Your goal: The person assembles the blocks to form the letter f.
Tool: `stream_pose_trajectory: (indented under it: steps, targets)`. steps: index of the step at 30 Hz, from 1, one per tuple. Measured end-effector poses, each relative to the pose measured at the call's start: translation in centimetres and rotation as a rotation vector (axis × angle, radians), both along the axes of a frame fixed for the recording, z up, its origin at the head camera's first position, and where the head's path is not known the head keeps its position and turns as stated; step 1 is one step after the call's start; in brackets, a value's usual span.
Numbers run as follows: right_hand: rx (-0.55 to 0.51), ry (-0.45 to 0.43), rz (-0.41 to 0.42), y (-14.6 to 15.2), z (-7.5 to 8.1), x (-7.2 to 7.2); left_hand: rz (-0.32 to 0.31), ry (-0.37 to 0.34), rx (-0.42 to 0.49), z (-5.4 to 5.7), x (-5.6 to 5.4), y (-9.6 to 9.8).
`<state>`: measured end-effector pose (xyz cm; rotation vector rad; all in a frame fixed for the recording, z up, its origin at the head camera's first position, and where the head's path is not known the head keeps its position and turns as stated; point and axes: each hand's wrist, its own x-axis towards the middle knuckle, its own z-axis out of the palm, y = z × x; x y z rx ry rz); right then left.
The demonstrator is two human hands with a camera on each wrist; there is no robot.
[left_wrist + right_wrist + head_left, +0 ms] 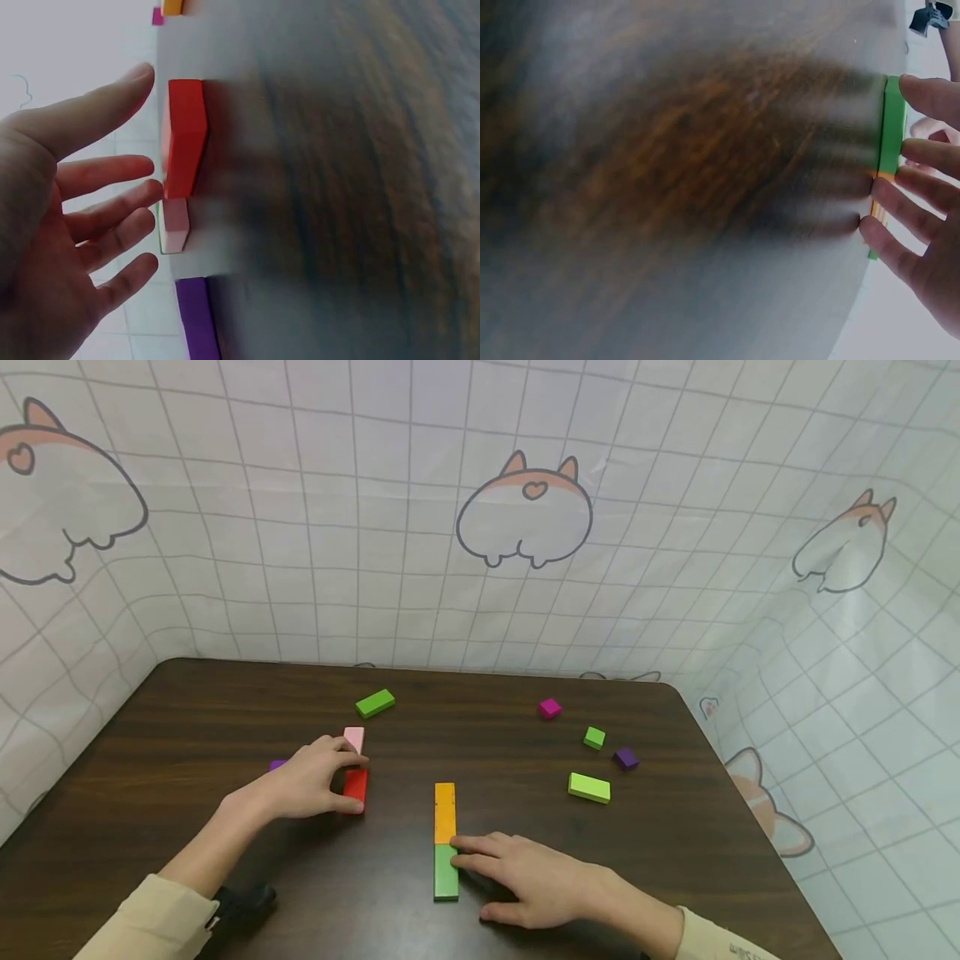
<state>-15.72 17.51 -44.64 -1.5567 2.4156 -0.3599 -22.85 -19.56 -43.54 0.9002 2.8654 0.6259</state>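
My left hand point(303, 781) reaches over a red block point(356, 790), its thumb by the near end and its fingers by the far end. In the left wrist view the fingers are spread and loosely bent beside the red block point(186, 135), not wrapped round it. A pink block point(354, 739) lies just beyond the red one. My right hand point(536, 881) lies low at the right side of an orange block point(445, 813) and a green block point(446, 872), which lie end to end. Its extended fingertips are at their edge; the right wrist view shows the green block point(892, 127) beside them.
A purple block point(278, 765) is partly hidden behind the left hand. Farther back lies another green block point(375, 703). To the right are a magenta cube point(550, 708), a small green cube point(594, 737), a dark purple cube point(626, 759) and a lime block point(588, 787).
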Motion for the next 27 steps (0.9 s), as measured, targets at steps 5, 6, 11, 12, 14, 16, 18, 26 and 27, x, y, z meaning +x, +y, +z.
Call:
stream_pose_trajectory:
  steps: [5, 6, 11, 12, 14, 16, 18, 26, 27]
  targets:
    - [-0.003, 0.012, 0.000, 0.02, 0.02, -0.03, 0.018, -0.057, -0.023, -0.16, 0.19, -0.38]
    - [-0.005, 0.014, 0.002, 0.01, 0.03, -0.03, 0.020, -0.060, -0.025, -0.21, 0.21, -0.41]
    - [-0.005, 0.012, 0.005, -0.04, 0.06, -0.02, 0.020, -0.053, -0.022, -0.43, 0.13, -0.50]
    - [-0.004, 0.010, 0.005, -0.05, 0.08, -0.01, 0.020, -0.052, -0.022, -0.45, 0.11, -0.52]
    - [-0.002, 0.006, 0.005, -0.08, 0.11, -0.01, 0.020, -0.053, -0.023, -0.49, 0.06, -0.55]
    - [-0.001, 0.006, 0.004, -0.10, 0.16, -0.01, 0.020, -0.053, -0.022, -0.53, 0.00, -0.57]
    - [-0.001, 0.003, 0.003, -0.12, 0.20, -0.02, 0.021, -0.052, -0.018, -0.55, -0.04, -0.55]
    - [0.006, -0.002, 0.002, -0.13, 0.25, 0.00, 0.023, -0.053, 0.004, -0.52, -0.03, -0.43]
    - [0.006, -0.001, 0.002, -0.14, 0.24, -0.01, 0.026, -0.053, 0.006, -0.52, -0.06, -0.42]
